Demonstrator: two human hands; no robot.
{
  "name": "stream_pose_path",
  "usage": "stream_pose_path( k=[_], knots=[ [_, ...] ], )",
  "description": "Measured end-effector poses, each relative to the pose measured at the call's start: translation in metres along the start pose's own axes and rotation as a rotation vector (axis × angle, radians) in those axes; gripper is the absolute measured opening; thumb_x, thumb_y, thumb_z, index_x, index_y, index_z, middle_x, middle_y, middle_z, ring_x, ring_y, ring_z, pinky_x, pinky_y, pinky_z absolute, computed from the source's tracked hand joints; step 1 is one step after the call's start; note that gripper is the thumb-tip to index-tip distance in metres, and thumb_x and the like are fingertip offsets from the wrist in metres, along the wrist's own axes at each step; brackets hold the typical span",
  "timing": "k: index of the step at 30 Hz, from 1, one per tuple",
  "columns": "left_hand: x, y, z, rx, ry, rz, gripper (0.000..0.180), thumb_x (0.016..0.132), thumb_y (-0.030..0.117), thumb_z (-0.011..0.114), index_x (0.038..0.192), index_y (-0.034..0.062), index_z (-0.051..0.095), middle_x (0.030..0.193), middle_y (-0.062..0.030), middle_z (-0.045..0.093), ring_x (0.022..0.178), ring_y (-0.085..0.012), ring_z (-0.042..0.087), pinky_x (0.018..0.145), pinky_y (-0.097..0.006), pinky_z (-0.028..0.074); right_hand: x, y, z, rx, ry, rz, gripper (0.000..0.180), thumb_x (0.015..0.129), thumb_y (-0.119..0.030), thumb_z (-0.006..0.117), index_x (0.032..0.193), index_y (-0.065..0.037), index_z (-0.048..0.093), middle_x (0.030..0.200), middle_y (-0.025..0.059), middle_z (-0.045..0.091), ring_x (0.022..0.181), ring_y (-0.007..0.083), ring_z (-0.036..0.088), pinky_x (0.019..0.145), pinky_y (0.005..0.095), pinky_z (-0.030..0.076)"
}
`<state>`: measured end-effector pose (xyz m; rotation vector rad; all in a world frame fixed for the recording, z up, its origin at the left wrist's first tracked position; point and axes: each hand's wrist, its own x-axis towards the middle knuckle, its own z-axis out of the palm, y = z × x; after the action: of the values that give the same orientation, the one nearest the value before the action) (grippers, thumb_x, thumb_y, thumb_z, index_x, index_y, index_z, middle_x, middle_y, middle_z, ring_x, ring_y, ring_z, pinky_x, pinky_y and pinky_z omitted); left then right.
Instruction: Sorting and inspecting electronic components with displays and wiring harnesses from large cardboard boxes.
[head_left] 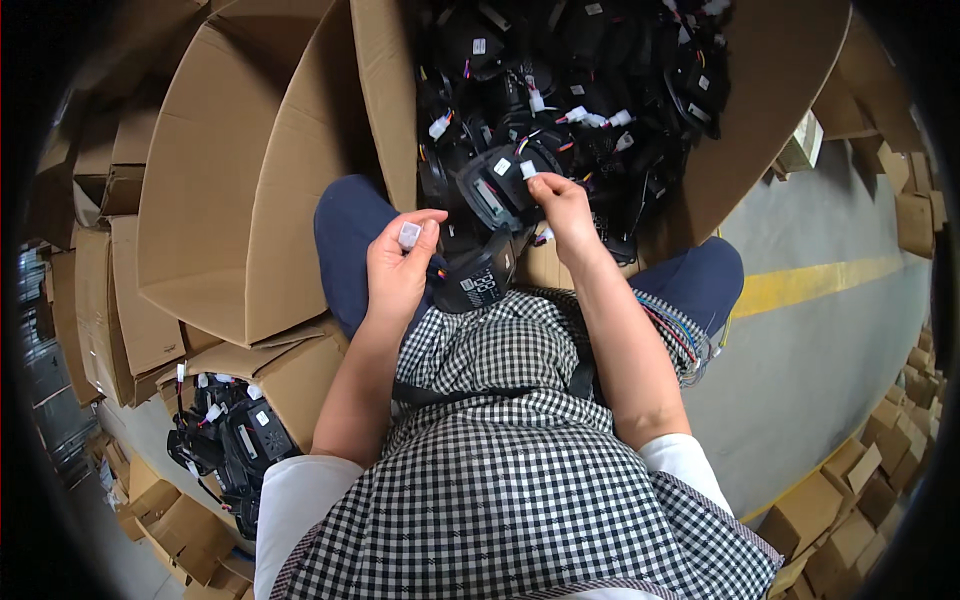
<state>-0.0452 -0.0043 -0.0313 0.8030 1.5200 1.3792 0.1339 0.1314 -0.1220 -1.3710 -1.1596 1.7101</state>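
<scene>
In my left hand (396,268) a white plug connector (409,235) is pinched between thumb and fingers. Coloured wires show just beside this hand, near a black display unit (474,284) that rests against my lap with pale symbols on its face. My right hand (566,212) is closed on another white connector (529,170), over the near side of the big carton. Right by those fingertips lies a black housing (497,188) with a small white label. Where the wires of the right connector lead is hard to make out.
The large carton (770,110) before me holds many black units with white plugs. An open carton (215,190) stands left, and a smaller box (300,385) of similar units below it. Loose coloured wires (672,335) lie on my right thigh. A yellow line (800,287) crosses the grey floor.
</scene>
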Motion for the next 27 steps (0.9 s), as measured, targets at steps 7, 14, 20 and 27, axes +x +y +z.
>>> stream_pose_path(
  k=[7,14,20,27],
  knots=[
    [0.041,0.0,0.033,0.361,-0.057,0.463,0.049,0.095,0.03,0.06,0.132,-0.0022,0.051,0.139,-0.0174,0.047,0.126,-0.0272,0.047,0.107,-0.037,0.034,-0.073,-0.063,0.001,-1.016,0.089,-1.001,0.015,0.066,-0.015,0.069,0.081,-0.011,0.069,0.116,0.0177,0.056,0.092,0.0315,0.055,0.074,0.0389,0.046],
    [0.019,0.022,0.038,0.358,-0.002,0.79,0.05,0.096,0.035,0.055,0.129,-0.0025,0.049,0.129,-0.0166,0.058,0.128,-0.0313,0.049,0.112,-0.051,0.023,-0.091,-0.058,0.009,-1.209,0.239,-1.337,0.012,0.066,-0.021,0.064,0.077,-0.016,0.066,0.123,0.0049,0.057,0.096,0.0227,0.053,0.077,0.0321,0.041],
    [0.004,-0.006,0.017,0.432,-0.273,0.632,0.037,0.092,0.013,0.061,0.125,-0.0003,0.053,0.106,-0.0166,0.068,0.099,-0.0257,0.067,0.091,-0.037,0.049,-0.068,-0.045,0.001,-1.188,-0.107,-1.156,0.014,0.066,-0.016,0.063,0.073,-0.004,0.065,0.131,0.0097,0.054,0.117,0.0271,0.051,0.09,0.0366,0.044],
    [0.003,-0.024,0.007,0.534,-0.317,0.512,0.043,0.09,0.029,0.065,0.124,0.004,0.057,0.091,-0.0093,0.07,0.084,-0.0208,0.067,0.078,-0.033,0.051,-0.099,-0.05,-0.034,-0.574,-0.292,-0.353,0.015,0.088,-0.013,0.063,0.088,0.001,0.064,0.083,0.0156,0.065,0.073,0.0292,0.065,0.063,0.0346,0.049]
  ],
)
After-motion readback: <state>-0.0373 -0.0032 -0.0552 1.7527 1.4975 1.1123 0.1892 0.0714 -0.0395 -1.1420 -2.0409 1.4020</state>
